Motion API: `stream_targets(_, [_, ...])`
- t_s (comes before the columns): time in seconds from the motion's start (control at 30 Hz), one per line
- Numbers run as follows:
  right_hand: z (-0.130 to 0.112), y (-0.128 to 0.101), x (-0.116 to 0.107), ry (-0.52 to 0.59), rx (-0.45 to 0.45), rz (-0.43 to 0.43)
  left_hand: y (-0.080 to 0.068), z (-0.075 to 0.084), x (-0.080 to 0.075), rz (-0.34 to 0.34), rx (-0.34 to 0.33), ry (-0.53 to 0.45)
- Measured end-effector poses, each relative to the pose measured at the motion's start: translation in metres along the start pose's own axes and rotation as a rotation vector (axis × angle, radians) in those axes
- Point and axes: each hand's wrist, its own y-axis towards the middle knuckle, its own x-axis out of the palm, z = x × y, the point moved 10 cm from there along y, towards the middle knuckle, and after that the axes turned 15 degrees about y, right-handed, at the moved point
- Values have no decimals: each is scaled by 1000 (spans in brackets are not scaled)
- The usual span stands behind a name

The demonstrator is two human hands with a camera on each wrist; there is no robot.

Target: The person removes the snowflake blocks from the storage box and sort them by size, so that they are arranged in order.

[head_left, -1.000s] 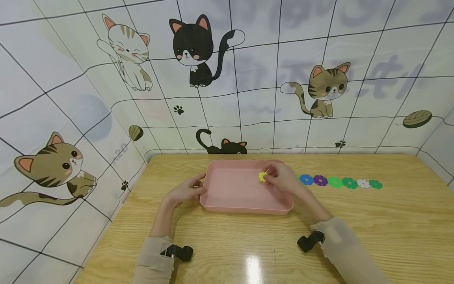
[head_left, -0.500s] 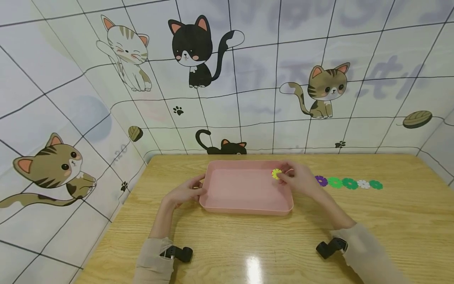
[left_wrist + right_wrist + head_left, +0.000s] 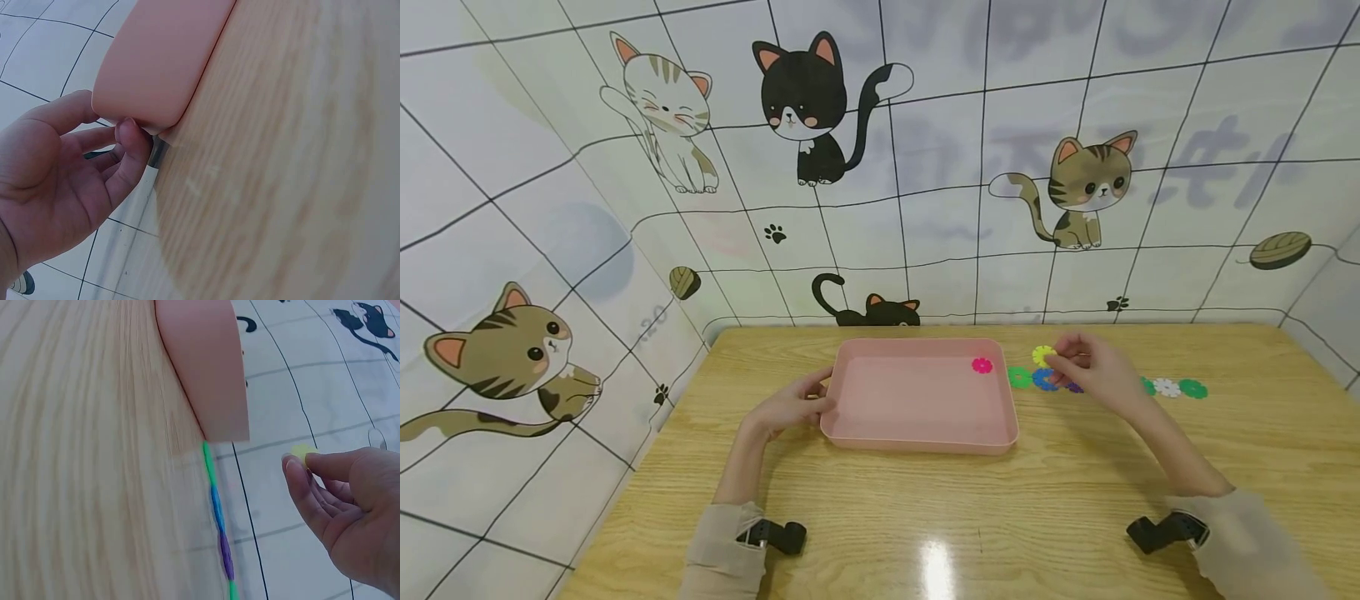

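A shallow pink tray [image 3: 917,400] lies on the wooden table, with one pink snowflake disc [image 3: 982,365] inside near its right end. My left hand [image 3: 790,407] holds the tray's left end, thumb and fingers bent against its wall in the left wrist view. Right of the tray, my right hand [image 3: 1097,371] pinches a yellow snowflake disc [image 3: 1042,357] between thumb and fingertips, raised over the table. Under it runs a row of discs: a light green disc [image 3: 1020,377], a blue disc [image 3: 1043,380], a purple disc [image 3: 1075,387], then others partly hidden by the hand.
The row continues rightward with a white disc [image 3: 1167,387] and a green disc [image 3: 1193,389] at its end. Behind the table [image 3: 880,500] stands a white wall [image 3: 940,275] with cat drawings; another wall meets it at the left.
My right hand has moved right, out of the tray and over the disc row, carrying the yellow disc. The pink disc in the tray has come into view. My left hand stays put.
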Motion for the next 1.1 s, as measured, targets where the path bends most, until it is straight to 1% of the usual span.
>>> stream_targets(0.2, [9,-13,-38,-40,9,53,1,-2,-1,-1,0,-2])
stream_targets(0.3, [12,-19,-55,-38,22,79,1,-3,-1,-2,-2,-2])
stream_targets(0.5, [18,-34,-84,-77,57,129,1,-4,-1,-7,1,-3])
stream_targets(0.67, [25,-47,-108,-112,66,153,2,-4,0,-8,6,0])
stream_targets(0.9, [34,-65,-146,-153,101,216,2,-3,-1,-3,8,-4])
stream_targets(1.1, [46,-76,-170,-208,132,264,2,-3,-1,-4,6,5])
